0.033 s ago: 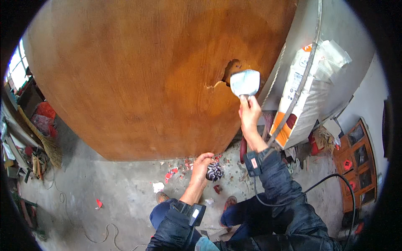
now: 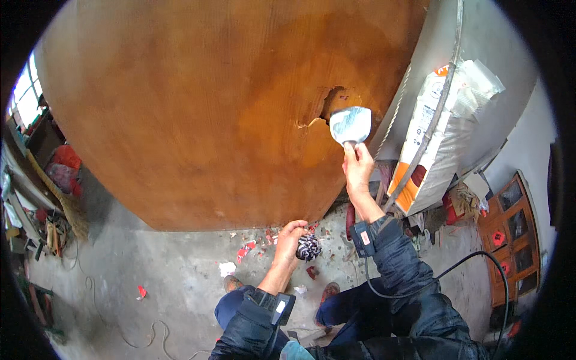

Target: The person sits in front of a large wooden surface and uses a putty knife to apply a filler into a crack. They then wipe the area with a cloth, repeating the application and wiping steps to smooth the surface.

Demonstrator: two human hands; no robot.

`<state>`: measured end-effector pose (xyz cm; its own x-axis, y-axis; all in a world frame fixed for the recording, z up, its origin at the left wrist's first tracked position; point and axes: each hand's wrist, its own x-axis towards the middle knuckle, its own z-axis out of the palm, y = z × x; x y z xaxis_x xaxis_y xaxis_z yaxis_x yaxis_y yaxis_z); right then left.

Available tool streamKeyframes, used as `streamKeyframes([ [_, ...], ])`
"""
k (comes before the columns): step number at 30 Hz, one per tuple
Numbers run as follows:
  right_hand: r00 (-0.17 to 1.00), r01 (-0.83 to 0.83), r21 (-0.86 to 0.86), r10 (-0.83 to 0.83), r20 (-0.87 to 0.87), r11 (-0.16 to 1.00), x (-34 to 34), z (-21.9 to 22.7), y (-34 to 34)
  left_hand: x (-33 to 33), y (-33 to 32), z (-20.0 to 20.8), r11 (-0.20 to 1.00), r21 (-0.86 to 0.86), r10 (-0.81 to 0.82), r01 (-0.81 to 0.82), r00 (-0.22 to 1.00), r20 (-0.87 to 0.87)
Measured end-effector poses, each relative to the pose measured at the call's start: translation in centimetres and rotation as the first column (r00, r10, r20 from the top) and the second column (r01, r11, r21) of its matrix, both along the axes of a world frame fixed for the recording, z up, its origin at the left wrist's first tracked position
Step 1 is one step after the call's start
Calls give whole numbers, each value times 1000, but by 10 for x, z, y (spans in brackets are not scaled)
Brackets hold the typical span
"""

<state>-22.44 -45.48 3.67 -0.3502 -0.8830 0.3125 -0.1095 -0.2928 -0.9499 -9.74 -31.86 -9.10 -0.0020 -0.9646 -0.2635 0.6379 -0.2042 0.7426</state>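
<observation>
My right hand (image 2: 359, 167) is closed round the handle of a scraper (image 2: 351, 124) with a wide, pale metal blade pointing up. Its blade is just below and right of a ragged hole (image 2: 327, 104) in a large brown wooden panel (image 2: 198, 126); I cannot tell whether it touches the wood. A splintered lighter edge shows by the hole. Lower down, near the panel's bottom edge, my left hand (image 2: 288, 245) grips a crumpled black-and-white patterned cloth (image 2: 308, 247). The cloth hangs apart from the panel.
On the right stands a white and orange sack (image 2: 438, 132), with a long pole (image 2: 429, 129) across its front. A brown cabinet door (image 2: 513, 234) is at far right. Red and white scraps (image 2: 243, 251) litter the concrete floor. A straw broom (image 2: 60, 195) is at left; a thin cord (image 2: 153, 333) trails nearby.
My right hand and the scraper have moved slightly down, away from the hole's top. My left hand with the cloth has barely moved.
</observation>
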Motion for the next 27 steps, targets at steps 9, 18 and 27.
streamKeyframes([
  [9,969,-192,27,194,-156,981,-23,9,-2,-1,-2,2,999,50,-5,6,999,-33],
  [18,819,-194,76,204,-536,978,-90,42,-10,-2,-2,1,999,44,-18,19,999,-31],
  [27,344,-276,-158,-56,-937,948,-108,92,-30,-5,-4,-4,999,28,-27,27,1000,-13],
])
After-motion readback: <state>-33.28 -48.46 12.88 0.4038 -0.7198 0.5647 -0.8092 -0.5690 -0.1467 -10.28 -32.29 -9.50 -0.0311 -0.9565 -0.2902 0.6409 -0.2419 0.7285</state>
